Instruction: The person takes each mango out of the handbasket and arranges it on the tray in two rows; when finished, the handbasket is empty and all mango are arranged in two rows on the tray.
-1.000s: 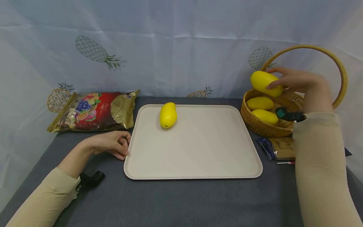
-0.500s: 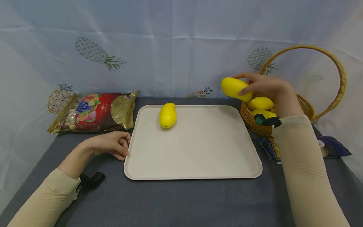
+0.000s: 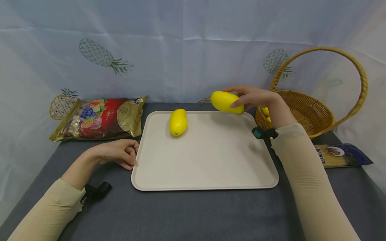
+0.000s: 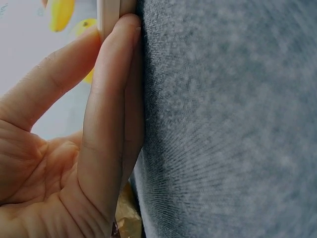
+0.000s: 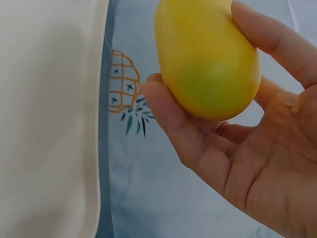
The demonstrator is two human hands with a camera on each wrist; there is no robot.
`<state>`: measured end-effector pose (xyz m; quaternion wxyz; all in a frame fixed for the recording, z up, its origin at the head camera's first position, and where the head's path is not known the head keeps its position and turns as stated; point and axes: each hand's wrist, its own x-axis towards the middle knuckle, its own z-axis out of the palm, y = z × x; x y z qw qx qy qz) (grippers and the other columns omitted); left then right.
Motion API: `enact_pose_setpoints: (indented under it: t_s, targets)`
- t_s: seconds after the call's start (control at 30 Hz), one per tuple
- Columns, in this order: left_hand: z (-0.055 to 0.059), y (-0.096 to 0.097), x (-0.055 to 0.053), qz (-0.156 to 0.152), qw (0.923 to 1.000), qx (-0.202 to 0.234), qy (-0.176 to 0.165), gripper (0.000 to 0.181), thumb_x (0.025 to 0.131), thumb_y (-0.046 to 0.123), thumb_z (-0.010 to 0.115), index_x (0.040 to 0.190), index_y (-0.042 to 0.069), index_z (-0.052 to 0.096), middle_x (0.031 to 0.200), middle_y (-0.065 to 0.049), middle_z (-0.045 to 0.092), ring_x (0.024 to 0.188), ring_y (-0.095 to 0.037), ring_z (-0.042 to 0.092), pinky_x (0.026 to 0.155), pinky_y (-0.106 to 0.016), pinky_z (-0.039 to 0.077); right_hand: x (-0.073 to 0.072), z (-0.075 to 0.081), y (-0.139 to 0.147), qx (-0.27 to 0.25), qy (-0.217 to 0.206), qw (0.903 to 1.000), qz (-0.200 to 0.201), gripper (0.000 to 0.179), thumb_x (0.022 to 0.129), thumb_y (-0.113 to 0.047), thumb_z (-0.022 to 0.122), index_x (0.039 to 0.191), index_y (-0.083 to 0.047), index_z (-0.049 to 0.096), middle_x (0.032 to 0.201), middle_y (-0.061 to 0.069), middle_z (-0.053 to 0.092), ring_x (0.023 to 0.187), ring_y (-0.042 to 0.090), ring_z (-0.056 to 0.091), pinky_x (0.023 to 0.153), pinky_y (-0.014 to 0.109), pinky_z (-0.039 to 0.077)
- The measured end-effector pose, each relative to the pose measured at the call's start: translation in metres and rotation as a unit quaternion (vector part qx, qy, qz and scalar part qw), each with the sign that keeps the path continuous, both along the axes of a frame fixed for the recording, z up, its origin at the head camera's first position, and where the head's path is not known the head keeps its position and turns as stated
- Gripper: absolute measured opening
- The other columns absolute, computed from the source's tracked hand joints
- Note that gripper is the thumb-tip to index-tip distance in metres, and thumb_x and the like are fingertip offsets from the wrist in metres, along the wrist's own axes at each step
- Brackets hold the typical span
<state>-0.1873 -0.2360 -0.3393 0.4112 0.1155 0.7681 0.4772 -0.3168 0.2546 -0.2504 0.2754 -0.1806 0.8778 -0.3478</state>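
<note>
In the head view my right hand [image 3: 254,97] grips a yellow mango [image 3: 227,102] above the far right part of the beige tray [image 3: 208,160]. Its thumb and fingers wrap the mango's sides in the right wrist view, where the lower end [image 5: 210,79] has a greenish tint. A second mango [image 3: 178,122] lies on the tray near the far left. At the tray's left edge, my left hand [image 3: 116,154] pinches the rim between thumb and fingers; the left wrist view shows the tray rim [image 4: 109,17] between them.
A wicker basket [image 3: 307,107] with a tall handle stands right of the tray, mangoes [image 3: 266,112] partly hidden inside by my arm. A red and gold candy bag [image 3: 102,118] lies at the back left. A blue and tan packet [image 3: 340,154] lies in front of the basket.
My right hand has carried the mango from above the basket leftward and down, over the tray's far right part. The left hand and the mango on the tray stay where they were.
</note>
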Motion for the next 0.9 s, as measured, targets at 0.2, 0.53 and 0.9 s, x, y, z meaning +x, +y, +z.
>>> enact_pose_setpoints:
  t_s: [0.2,0.53,0.9]
  targets:
    - [0.0,0.0,0.0,0.001,1.0,-0.001,-0.001,0.043,0.086,0.007,0.072,0.111,-0.005,0.04,0.079,-0.002,0.063,0.069,-0.011,0.068,0.069,-0.027,0.063,-0.002,-0.01,-0.019,-0.033,-0.029,0.9988,0.021,0.066,0.092,-0.025,0.067,0.15,-0.029,0.036,0.14,0.013,0.041,0.113,0.03,0.052,0.089,0.039,0.059]
    - [-0.001,0.0,0.0,-0.001,1.0,0.002,-0.003,0.042,0.087,0.008,0.072,0.111,-0.005,0.04,0.079,-0.002,0.063,0.07,-0.012,0.069,0.07,-0.027,0.063,-0.006,-0.029,-0.038,-0.08,-0.07,0.9933,0.046,0.057,0.093,-0.021,0.066,0.146,-0.024,0.044,0.156,0.001,0.031,0.122,0.03,0.047,0.091,0.041,0.057]
    - [-0.002,0.001,-0.001,-0.002,1.0,-0.003,-0.002,0.043,0.086,0.008,0.073,0.111,-0.004,0.04,0.079,-0.001,0.063,0.07,-0.011,0.068,0.071,-0.028,0.063,-0.013,-0.047,-0.052,-0.1,-0.094,0.9895,0.043,0.048,0.094,-0.021,0.065,0.14,-0.021,0.049,0.149,0.001,0.039,0.116,0.026,0.05,0.094,0.044,0.054]
